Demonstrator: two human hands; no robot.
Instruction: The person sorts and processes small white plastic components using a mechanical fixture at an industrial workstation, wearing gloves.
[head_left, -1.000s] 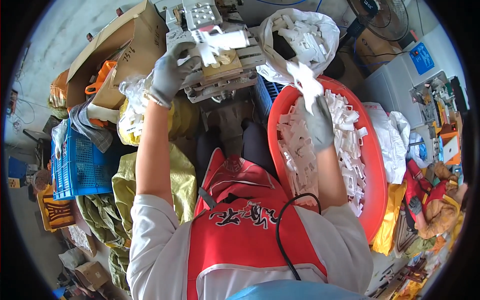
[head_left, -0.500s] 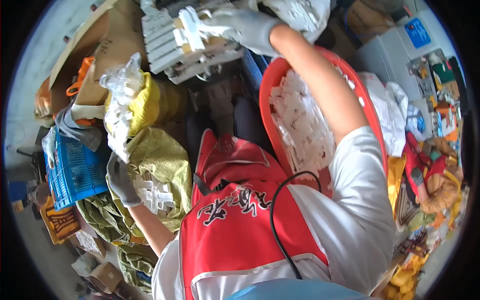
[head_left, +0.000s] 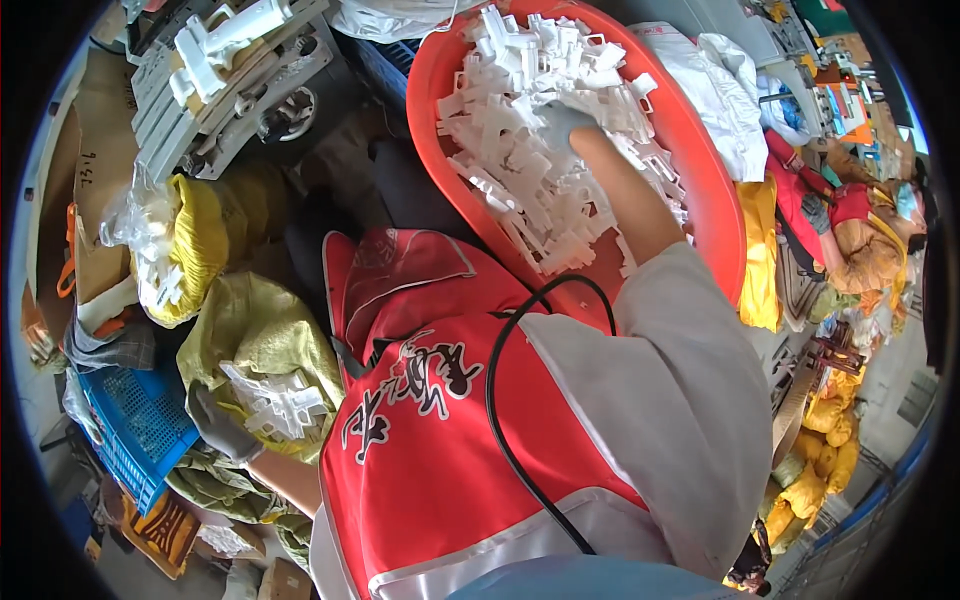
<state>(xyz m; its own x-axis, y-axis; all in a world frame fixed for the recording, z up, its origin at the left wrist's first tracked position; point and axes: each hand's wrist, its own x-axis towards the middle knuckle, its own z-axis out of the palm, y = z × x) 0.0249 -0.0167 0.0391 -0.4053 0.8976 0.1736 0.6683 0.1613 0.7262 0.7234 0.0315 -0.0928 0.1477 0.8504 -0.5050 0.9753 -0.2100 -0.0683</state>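
My right hand (head_left: 566, 126), in a grey glove, reaches into a long red tub (head_left: 722, 235) among many white plastic parts (head_left: 505, 130), some shaped like toy pistols. Its fingers blend into the pile, so their grip is hidden. At the left, my gloved left hand (head_left: 222, 428) lies against the rim of an olive woven sack (head_left: 262, 310), fingers stretched out, nothing seen in them. White plastic pieces (head_left: 275, 403) lie in the sack's mouth. A white pistol-shaped part (head_left: 222, 45) rests on a grey slatted metal fixture (head_left: 165, 120) at the upper left.
A yellow sack (head_left: 205, 240) topped with a clear plastic bag (head_left: 140, 225) stands beyond the olive sack. Further left are a blue crate (head_left: 135, 430) and a cardboard box (head_left: 105, 180). Right of the tub lie white sacks (head_left: 705, 95); another person (head_left: 850, 230) is at the far right.
My right hand has moved from the metal fixture down into the red tub. My left hand has shifted lower along the olive sack. The whole view has turned to the right.
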